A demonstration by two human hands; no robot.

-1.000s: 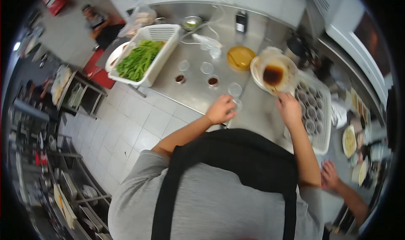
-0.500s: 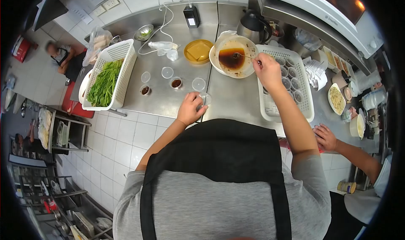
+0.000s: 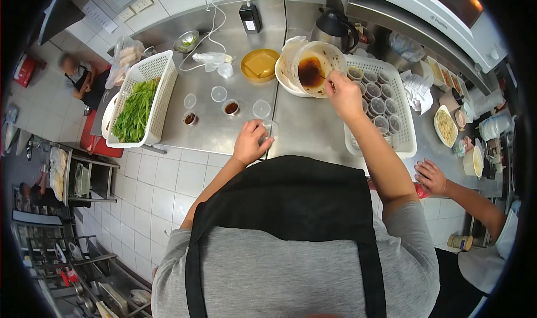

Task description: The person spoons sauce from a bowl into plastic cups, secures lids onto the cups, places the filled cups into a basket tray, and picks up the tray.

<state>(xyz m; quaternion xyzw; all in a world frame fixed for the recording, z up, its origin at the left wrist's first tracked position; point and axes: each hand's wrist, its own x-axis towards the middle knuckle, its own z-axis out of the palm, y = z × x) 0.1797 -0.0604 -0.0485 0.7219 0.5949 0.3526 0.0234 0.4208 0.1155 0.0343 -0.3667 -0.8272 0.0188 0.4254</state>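
Note:
My left hand (image 3: 250, 143) rests at the counter's front edge, fingers curled against a small clear plastic cup (image 3: 271, 129). In my right hand (image 3: 344, 96) is a spoon, its bowl end down in dark brown sauce (image 3: 311, 72). The sauce sits in a translucent plastic tub (image 3: 330, 55), which leans to the right over a white bowl (image 3: 283, 82). My right fingers are at the tub's rim; whether they also grip it is hidden. Two small cups of dark sauce, one a filled cup (image 3: 230, 107), stand left of my left hand, near clear round lids (image 3: 261, 109).
Right of the tub, a white basket (image 3: 411, 122) holds several filled, lidded cups. At left stands a white basket (image 3: 165, 89) of green vegetables. A yellow lid (image 3: 260, 64) lies behind. Another person's hand (image 3: 431, 178) rests on the counter at right.
The tub has shifted right and tilted, and the sauce has pooled differently. My right hand has moved slightly left and down with the spoon. My left hand stays by the clear cup.

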